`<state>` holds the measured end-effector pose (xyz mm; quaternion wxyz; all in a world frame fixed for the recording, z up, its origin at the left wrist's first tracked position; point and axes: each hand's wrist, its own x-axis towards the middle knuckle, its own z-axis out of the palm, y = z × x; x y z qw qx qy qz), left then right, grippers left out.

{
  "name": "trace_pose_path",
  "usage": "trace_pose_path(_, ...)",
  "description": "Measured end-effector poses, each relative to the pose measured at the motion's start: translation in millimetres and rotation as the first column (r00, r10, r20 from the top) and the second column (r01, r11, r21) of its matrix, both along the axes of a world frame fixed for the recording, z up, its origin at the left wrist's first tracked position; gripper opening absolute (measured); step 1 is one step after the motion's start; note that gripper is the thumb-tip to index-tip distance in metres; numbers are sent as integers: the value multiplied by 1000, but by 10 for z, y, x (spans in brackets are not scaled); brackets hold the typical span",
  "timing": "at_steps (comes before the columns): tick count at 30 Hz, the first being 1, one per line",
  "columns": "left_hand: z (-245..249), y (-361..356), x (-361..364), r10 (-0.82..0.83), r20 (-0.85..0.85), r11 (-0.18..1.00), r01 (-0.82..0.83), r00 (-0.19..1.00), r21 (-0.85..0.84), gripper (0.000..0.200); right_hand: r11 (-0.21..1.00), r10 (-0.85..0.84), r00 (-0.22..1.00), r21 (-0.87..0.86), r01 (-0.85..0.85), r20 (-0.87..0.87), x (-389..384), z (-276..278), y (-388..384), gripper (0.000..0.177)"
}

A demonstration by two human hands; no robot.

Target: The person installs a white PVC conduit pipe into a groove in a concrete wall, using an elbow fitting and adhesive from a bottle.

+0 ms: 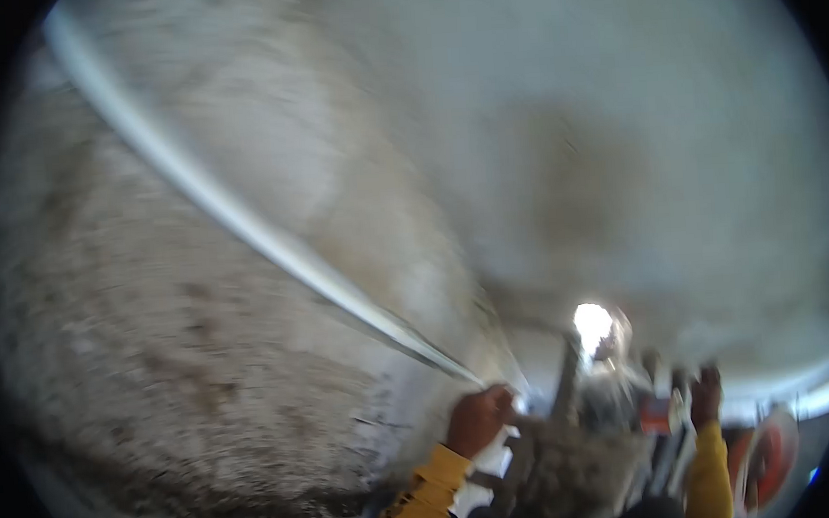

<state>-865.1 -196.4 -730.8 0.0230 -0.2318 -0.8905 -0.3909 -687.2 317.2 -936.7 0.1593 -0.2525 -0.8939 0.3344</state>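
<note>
A long pale straightedge or pole (266, 240) slants from the upper left down to my left hand (478, 418), whose fingers are closed around its lower end. It runs in front of the rough, patchy wall (203, 367). My right hand (706, 395) is raised at the lower right, apart from the pole, with its fingers bent. Blur hides whether anything is in it. Yellow sleeves cover both forearms.
A smooth grey surface (694, 166) with a brown stain fills the upper right. A bright light (592, 326) shines low at the centre right. A round red and white object (769, 460) stands at the lower right.
</note>
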Motion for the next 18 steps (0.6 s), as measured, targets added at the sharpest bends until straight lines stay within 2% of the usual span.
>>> trace_pose_path(1,77,16,-5,21,67,999,-18,997,-49,35,1000,0,960,-10,-3,-281,-162,363,-227,22)
trace_pose_path(2,153,54,-11,26,175,999,-30,984,21,40,999,4,959,32,5,-282,-322,930,-454,23)
trace_pose_path(3,245,92,-1,40,205,997,-54,978,64,43,1000,7,943,7,-4,-332,-476,1243,-592,20)
trace_pose_path(5,446,112,72,21,161,1000,-23,987,11,42,987,101,933,-81,-137,-345,-740,2520,-1070,15)
trace_pose_path(6,692,88,148,-22,203,999,30,979,-34,36,976,157,903,-77,-204,-399,-902,3075,-1259,14)
trace_pose_path(7,973,65,270,-64,212,995,48,975,82,37,962,212,868,-63,-267,-448,-1032,3646,-1452,13)
trace_pose_path(8,1242,32,410,-40,88,998,36,995,45,37,941,283,832,-29,-336,-476,-1158,4274,-1621,11)
trace_pose_path(9,1739,-41,499,-89,439,994,106,894,-16,32,916,350,794,4,-401,-497,-1285,4956,-1802,9)
trace_pose_path(11,2486,-160,735,-61,501,997,33,864,65,30,876,421,726,36,-481,-544,-1466,6185,-2111,8)
trace_pose_path(14,3209,-391,1130,18,105,995,-29,994,98,29,779,542,539,145,-610,-645,-1478,7878,-2571,11)
trace_pose_path(15,3649,-507,1160,-18,71,1000,17,997,11,29,743,568,486,158,-651,-664,-1539,8385,-2706,12)
trace_pose_path(17,4426,-712,1291,78,95,993,-69,992,-92,27,655,653,364,254,-712,-665,-1637,9379,-3003,12)
trace_pose_path(18,4908,-767,1391,139,19,989,-138,990,-48,26,610,676,324,255,-750,-662,-1649,9845,-3156,11)
